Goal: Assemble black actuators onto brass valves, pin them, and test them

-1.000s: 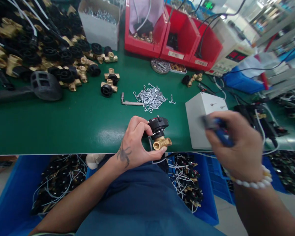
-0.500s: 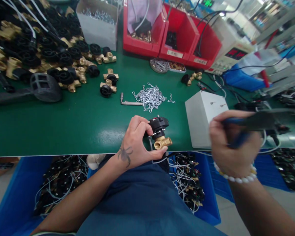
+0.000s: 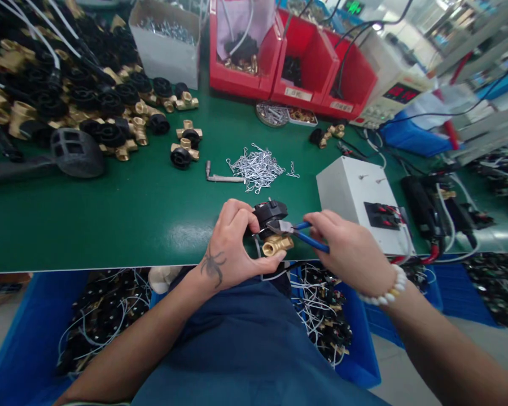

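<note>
My left hand (image 3: 231, 242) is closed around a brass valve with a black plastic head (image 3: 271, 212), held upright at the near edge of the green table (image 3: 110, 220). The brass body (image 3: 276, 245) sticks out under my thumb. My right hand (image 3: 349, 251) grips blue-handled pliers (image 3: 296, 231). The plier jaws touch the valve just below its black head.
A pile of silver wire clips (image 3: 256, 166) lies behind the valve. A white box with red switches (image 3: 359, 197) stands to the right. Many brass-and-black valves (image 3: 88, 96) crowd the far left, red bins (image 3: 288, 62) the back. Blue crates of wired parts (image 3: 322, 316) sit below the table edge.
My right hand swung in from the far right with the pliers and brought their jaws to the valve. The white box's switches are now uncovered. My left hand stayed put.
</note>
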The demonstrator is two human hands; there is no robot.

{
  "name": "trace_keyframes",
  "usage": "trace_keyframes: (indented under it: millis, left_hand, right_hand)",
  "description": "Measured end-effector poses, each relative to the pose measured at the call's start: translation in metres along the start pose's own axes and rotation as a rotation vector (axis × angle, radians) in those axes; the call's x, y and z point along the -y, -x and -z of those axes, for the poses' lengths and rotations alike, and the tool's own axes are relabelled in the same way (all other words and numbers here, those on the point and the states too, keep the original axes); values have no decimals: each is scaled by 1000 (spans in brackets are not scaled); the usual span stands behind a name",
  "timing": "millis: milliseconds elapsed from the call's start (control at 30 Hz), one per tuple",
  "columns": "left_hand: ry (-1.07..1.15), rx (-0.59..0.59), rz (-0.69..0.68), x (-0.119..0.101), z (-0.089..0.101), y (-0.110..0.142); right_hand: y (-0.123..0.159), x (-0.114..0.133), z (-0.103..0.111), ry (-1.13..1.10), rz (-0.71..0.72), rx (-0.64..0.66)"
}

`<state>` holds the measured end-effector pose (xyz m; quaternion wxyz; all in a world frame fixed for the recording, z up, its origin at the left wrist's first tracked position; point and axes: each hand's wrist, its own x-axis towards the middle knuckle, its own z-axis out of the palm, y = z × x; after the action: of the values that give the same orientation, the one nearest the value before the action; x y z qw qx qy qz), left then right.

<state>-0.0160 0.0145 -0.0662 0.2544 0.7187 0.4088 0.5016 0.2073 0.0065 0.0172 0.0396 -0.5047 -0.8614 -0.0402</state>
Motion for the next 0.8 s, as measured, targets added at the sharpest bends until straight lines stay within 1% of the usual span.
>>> trace_keyframes:
  millis: [33,67,100,133,167,200,233,300,333,367,400,433,500,533,567,600,633,667,700,733,767,800]
  left_hand:
    - [0,0,2,0,0,0]
    - [2,2,1,-1,0,0]
    - [4,4,1,-1,0,0]
    - [4,4,0,-1,0,-1]
    - [2,4,0,-1,0,-1]
    - [-1,3,-2,-1,0,-1]
    - [-6,2,-5,-1,0,-1]
    - [-13,4,-5,-1,0,-1]
    - [-13,7,-5,-1,0,-1]
    - [-10,9,-5,-1,0,-1]
    - [-5,9,-6,-1,0,-1]
    - [0,9,-9,-1,0,-1]
    - [5,0,-15,-1,0,-1]
    - [3,-4,-16,-1,0,-1]
    - [-1,-2,-15,-1,0,-1]
    - [-7,1,-14,-1,0,-1]
    - [-13,6,-12,-1,0,-1]
    - [-17,12,-11,-1,0,-1]
    - [-20,18,-10,-2,0,-2]
    - [-19,21,-9,-2,0,-2]
    - [-16,22,-7,-2,1,-2]
    - [-12,22,-7,-2,1,-2]
  right_hand:
    - [-1,-1,2,-7,-2,-61]
    - [-2,-1,4,-48,-31,-196]
    - [-2,-1,5,-110,-73,-386]
    - [-2,-1,4,-147,-113,-533]
    - [-2,0,2,-160,-125,-608]
    - [-1,0,0,-148,-111,-615]
    - [-1,1,-4,-123,-72,-558]
    - [0,2,-8,-78,28,-321]
    - [1,2,-8,-78,47,-223]
    - [1,2,-7,-97,45,-177]
    - [1,2,-4,-122,15,-185]
    - [2,2,-1,-151,-44,-244]
    - [2,3,3,-188,-183,-453]
    - [2,3,4,-174,-202,-498]
    - [2,4,4,-138,-179,-465]
    - [2,4,4,-93,-119,-361]
    - [1,4,3,-47,-37,-221]
    - [0,3,3,-5,35,-107]
    - [-1,3,4,17,70,-55]
    - [-1,2,5,13,67,-77]
    - [-1,1,6,-13,37,-160]
    - [-1,1,8,-47,-15,-273]
